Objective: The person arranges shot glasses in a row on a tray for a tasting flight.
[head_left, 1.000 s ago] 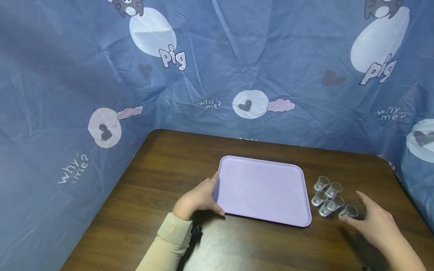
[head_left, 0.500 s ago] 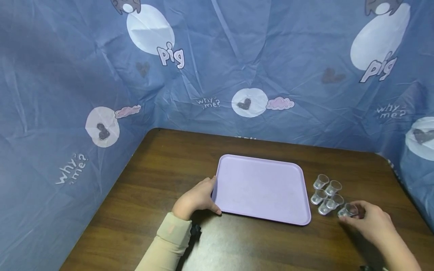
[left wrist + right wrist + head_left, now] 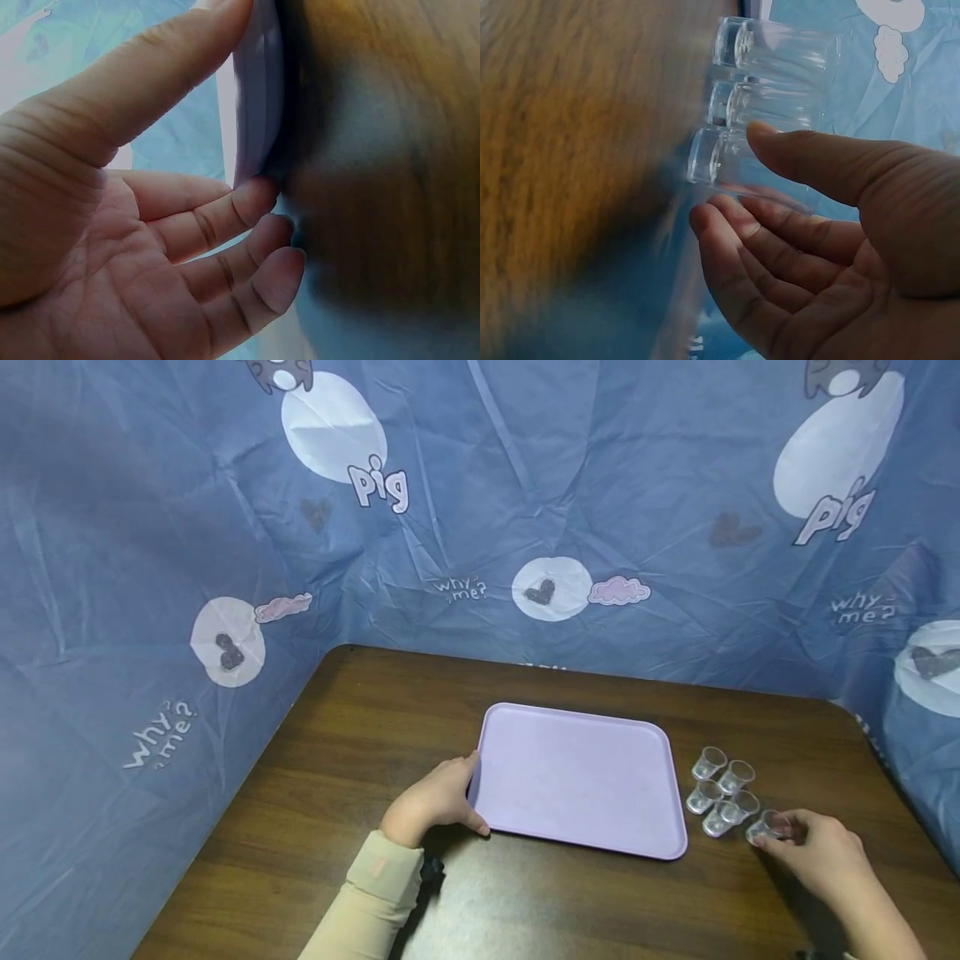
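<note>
A light purple tray lies flat on the table, with nothing on it. At its near left corner rests my left hand, fingers along the left side and thumb at the front edge. In the left wrist view the fingers are loosely bent beside the tray's rim. My right hand pinches a clear shot glass between thumb and fingers, right of the tray. The right wrist view shows this thick-based shot glass upright, with the thumb across its side.
Several more clear shot glasses stand close together between the tray and my right hand. The dark wooden table has rounded far corners. Blue printed cloth hangs behind it and at both sides.
My right hand has moved slightly left and its fingers have closed in on the nearest shot glass. My left hand and the tray have stayed in place.
</note>
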{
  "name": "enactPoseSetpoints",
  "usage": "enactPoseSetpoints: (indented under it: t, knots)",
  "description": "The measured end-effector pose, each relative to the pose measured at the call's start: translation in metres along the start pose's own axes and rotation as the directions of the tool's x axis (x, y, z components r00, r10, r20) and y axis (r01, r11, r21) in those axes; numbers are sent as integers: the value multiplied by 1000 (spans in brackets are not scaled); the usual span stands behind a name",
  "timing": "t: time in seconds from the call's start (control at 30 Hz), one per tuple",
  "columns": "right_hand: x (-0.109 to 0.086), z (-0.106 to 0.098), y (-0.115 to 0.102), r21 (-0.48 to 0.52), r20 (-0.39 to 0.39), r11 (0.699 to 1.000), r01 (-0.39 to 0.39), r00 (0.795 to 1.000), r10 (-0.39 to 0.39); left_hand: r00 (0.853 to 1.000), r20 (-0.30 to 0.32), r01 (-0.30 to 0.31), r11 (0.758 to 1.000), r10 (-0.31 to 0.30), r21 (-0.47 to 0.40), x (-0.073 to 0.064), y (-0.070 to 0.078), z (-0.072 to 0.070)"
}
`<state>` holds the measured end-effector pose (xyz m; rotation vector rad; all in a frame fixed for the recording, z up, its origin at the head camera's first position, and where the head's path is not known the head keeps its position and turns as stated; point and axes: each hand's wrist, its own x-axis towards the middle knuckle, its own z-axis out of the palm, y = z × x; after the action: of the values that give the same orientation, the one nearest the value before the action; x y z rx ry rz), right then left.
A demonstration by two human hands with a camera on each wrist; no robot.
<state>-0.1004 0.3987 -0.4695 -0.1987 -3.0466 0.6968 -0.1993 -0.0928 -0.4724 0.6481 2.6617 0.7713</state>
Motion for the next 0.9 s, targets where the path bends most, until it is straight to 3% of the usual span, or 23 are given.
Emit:
enactPoseSetpoints:
  t: [0.33,0.53,0.9]
  knots:
    - [-6,5,2,29,-102,999,19,995,-16,1000,8,6,1000,-6,-24,0,0,1]
    - [-10,-2,-2,28,-172,999,24,985,-19,1000,9,15,1000,-15,-19,0,0,2]
    - [-19,-21,-31,70,-304,993,100,950,-74,1000,7,12,1000,-11,-16,-3,3,0]
